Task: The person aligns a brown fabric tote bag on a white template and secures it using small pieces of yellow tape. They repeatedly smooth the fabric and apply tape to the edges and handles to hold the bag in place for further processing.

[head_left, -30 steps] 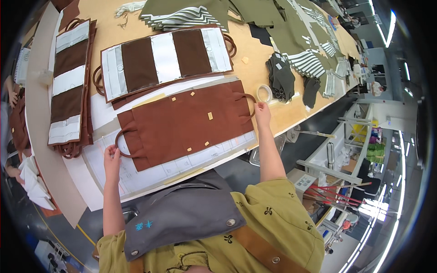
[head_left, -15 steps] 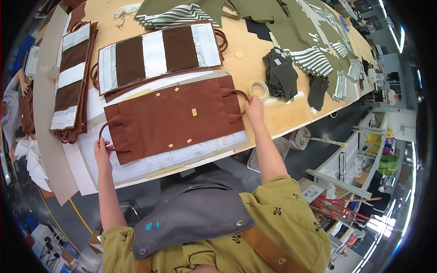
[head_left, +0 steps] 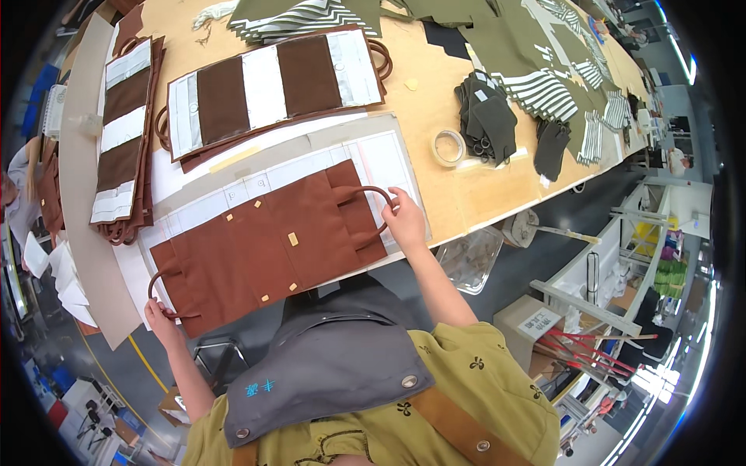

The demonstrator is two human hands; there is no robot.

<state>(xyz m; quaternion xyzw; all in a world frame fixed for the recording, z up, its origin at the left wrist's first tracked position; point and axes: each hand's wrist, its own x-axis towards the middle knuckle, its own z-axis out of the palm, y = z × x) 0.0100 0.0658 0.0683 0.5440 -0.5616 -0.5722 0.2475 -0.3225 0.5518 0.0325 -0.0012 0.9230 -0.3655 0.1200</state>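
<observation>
Between my hands a flat brown fabric bag panel (head_left: 264, 252) is stretched out, a looped handle at each end. Several small tan tabs show on its face. My left hand (head_left: 161, 316) is closed around the left handle (head_left: 153, 284). My right hand (head_left: 405, 220) grips the right handle (head_left: 374, 190), fingers wrapped round it. The panel's lower edge reaches past the table's front edge toward my apron. Under and behind it lies a white paper pattern sheet (head_left: 381, 151) with drawn lines.
Beyond are stacked brown-and-white panels (head_left: 264, 89), with another stack (head_left: 123, 128) at left. A tape roll (head_left: 447, 147), dark grey pieces (head_left: 486, 120) and olive fabric (head_left: 505, 46) lie to the right. A clear bin (head_left: 468, 260) stands below the table edge.
Both hands have drawn the brown bag panel toward me and a little left. More of the pattern sheet behind it now shows, and the panel overhangs the table edge.
</observation>
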